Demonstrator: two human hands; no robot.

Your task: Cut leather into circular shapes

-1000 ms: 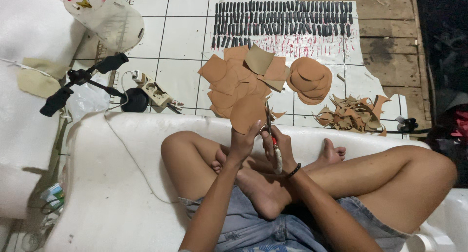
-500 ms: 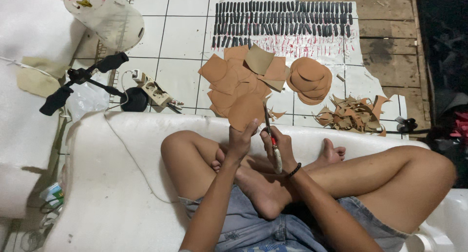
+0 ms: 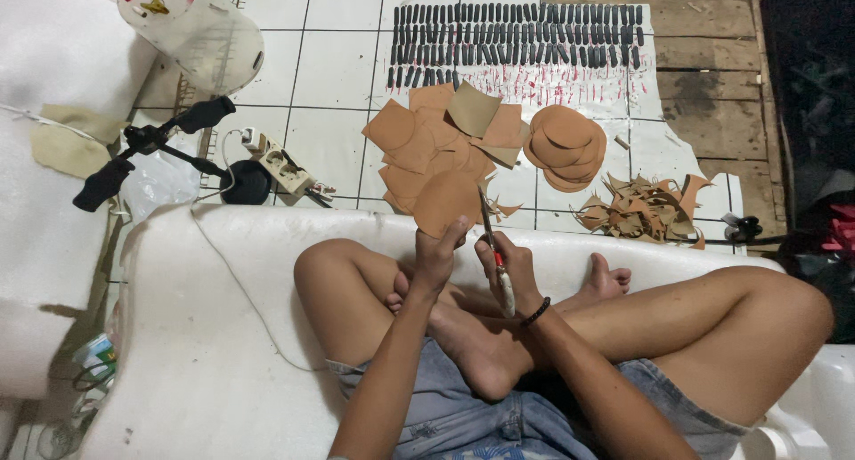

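White foam mat (image 3: 205,353), scissors (image 3: 495,251) upright (blades pointing away), leather piece (image 3: 443,202)

Two bare hands were in view, the left hand (image 3: 436,255) and the right hand (image 3: 508,264), and between them they held one brown sheet (image 3: 445,202) and one pair of scissors (image 3: 495,246). One wristband (image 3: 535,312) circled the right wrist. On the floor lay one loose pile of squarish brown pieces (image 3: 441,139), one stack of round brown discs (image 3: 563,146) and one heap of offcuts (image 3: 643,211). The small dark strips (image 3: 517,32) stood in three full rows plus one short row, too many to count. One power strip (image 3: 278,164) lay at the left.
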